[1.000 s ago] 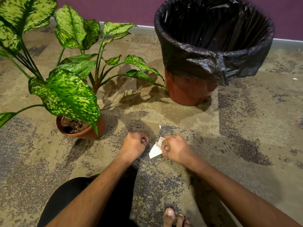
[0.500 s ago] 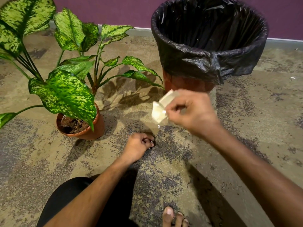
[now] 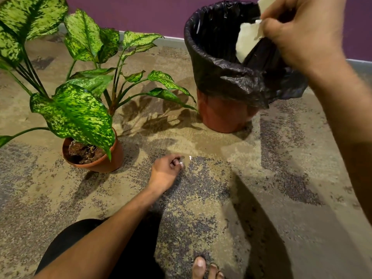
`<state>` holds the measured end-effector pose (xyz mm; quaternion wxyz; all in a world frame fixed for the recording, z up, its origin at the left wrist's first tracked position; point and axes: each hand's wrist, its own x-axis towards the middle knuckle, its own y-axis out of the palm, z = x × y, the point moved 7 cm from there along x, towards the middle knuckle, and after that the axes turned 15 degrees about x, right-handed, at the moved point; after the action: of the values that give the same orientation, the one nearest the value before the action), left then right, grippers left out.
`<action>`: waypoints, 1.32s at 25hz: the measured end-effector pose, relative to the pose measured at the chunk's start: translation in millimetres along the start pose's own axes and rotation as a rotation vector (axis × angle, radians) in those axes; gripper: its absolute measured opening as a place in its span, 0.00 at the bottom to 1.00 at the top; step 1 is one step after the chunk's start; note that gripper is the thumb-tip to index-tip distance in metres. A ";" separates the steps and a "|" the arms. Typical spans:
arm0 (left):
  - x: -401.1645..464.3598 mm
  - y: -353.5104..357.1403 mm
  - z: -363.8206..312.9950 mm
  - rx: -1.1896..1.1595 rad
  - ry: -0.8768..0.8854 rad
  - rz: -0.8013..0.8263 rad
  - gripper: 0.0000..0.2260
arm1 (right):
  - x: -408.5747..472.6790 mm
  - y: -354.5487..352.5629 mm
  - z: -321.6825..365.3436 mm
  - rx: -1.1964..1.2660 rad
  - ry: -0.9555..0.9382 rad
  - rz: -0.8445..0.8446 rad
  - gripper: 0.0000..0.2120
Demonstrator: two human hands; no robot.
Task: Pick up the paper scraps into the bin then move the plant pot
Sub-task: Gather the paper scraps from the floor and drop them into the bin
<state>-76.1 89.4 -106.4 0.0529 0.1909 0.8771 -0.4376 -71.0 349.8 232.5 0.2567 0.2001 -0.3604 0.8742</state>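
The right hand (image 3: 302, 31) was raised at the far right, over the near rim of the bin (image 3: 227, 63), its fingers pinching a cluster of pale paper scraps (image 3: 246, 42) that hung down in front of the bin's dark opening. The left hand (image 3: 167, 172) was low on the carpet (image 3: 281, 178) near the middle of the scene, knuckles up and fingers curled, pinching a tiny white scrap (image 3: 181, 163) at its fingertips. Another small white fleck (image 3: 190, 157) lay on the carpet just beside those fingertips, toward the far right of them.

The bin was a reddish-brown tub lined with a black plastic bag (image 3: 251, 85) folded over its rim, standing on the carpet at the far right, close to the purple wall (image 3: 141, 15). The plant pot (image 3: 104, 164) stood to the left of the left hand, near but apart from it, a terracotta-coloured pot with dark soil and broad, speckled green leaves (image 3: 74, 113) spreading far and left. At the near edge, bare toes (image 3: 201, 266) and a dark-clad knee (image 3: 66, 242) were in view.
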 end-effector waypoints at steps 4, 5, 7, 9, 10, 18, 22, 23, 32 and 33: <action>15.7 7.9 -17.7 0.158 0.046 0.007 0.13 | -0.3 7.9 -16.9 -0.130 0.016 0.055 0.12; 18.8 9.3 -21.3 0.181 0.064 0.006 0.13 | -2.7 9.1 -17.6 -0.121 0.021 0.062 0.12; 23.9 10.2 -24.8 0.208 0.098 -0.001 0.12 | -6.9 8.8 -15.6 -0.109 0.012 0.053 0.12; 27.0 10.9 -26.7 0.252 0.146 -0.014 0.12 | -10.6 6.3 -12.4 -0.105 -0.014 0.029 0.12; 27.8 11.5 -28.2 0.276 0.172 -0.016 0.12 | -13.7 4.1 -9.9 -0.099 -0.026 0.010 0.12; 26.7 19.8 -41.8 0.357 0.311 0.057 0.10 | -77.3 39.3 18.6 0.547 0.053 0.100 0.06; 21.1 19.2 -44.3 0.370 0.282 0.050 0.07 | -132.2 104.9 -4.7 0.489 0.301 0.554 0.06; 20.0 16.8 -45.7 0.359 0.286 0.018 0.08 | -148.9 121.3 -19.9 0.460 0.391 0.656 0.06; -0.2 18.6 -17.6 -0.160 0.028 0.124 0.09 | -255.4 190.8 -132.7 0.482 0.918 0.662 0.16; -3.7 18.8 -17.4 -0.214 0.010 0.136 0.09 | -262.8 197.3 -135.1 0.548 0.977 0.668 0.16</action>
<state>-64.3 112.3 -108.8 0.0984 0.2454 0.9041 -0.3357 -3.2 248.8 -101.3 0.0449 -0.2851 -0.0089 0.9574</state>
